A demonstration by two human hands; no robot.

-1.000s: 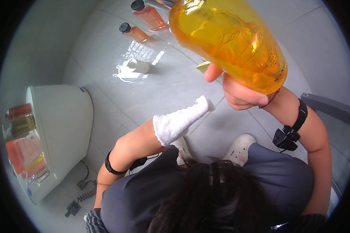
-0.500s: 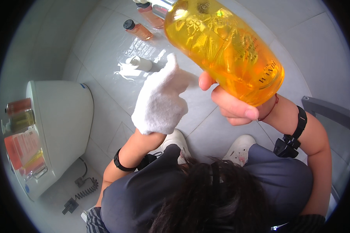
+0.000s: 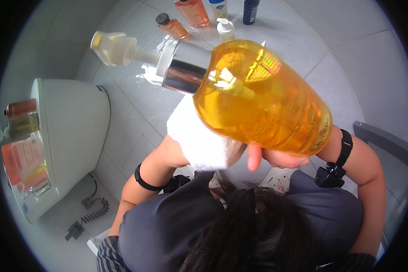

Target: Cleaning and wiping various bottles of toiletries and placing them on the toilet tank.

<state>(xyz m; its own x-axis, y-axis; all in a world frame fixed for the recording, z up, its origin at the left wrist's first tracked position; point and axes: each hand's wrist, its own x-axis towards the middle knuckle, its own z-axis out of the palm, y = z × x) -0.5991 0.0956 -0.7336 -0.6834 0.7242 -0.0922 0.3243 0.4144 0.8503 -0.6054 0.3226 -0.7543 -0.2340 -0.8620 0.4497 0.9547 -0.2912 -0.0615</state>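
My right hand (image 3: pixel 283 158) grips a large clear pump bottle (image 3: pixel 263 99) of yellow-orange liquid from below. The bottle is tilted in the air, its silver collar and whitish pump head (image 3: pixel 115 47) pointing left. A white cloth (image 3: pixel 208 147) covers my left hand like a mitt, down to the wrist; the fingers inside are hidden. That covered hand is close under the bottle's collar and body. Whether the cloth touches the glass I cannot tell, since the bottle hides part of it.
On the tiled floor (image 3: pixel 129 97) ahead stand a small black-capped pink bottle (image 3: pixel 174 29), a larger pink bottle (image 3: pixel 195 13), a white pump bottle (image 3: pixel 225 29) and a dark blue bottle (image 3: pixel 250 11). A white toilet (image 3: pixel 72 140) with several bottles stands left, near a coiled cord (image 3: pixel 95 213).
The bottle has come down toward me and its pump head now shows whole. My left hand with the cloth has moved nearer, in beneath the bottle. More floor bottles are visible.
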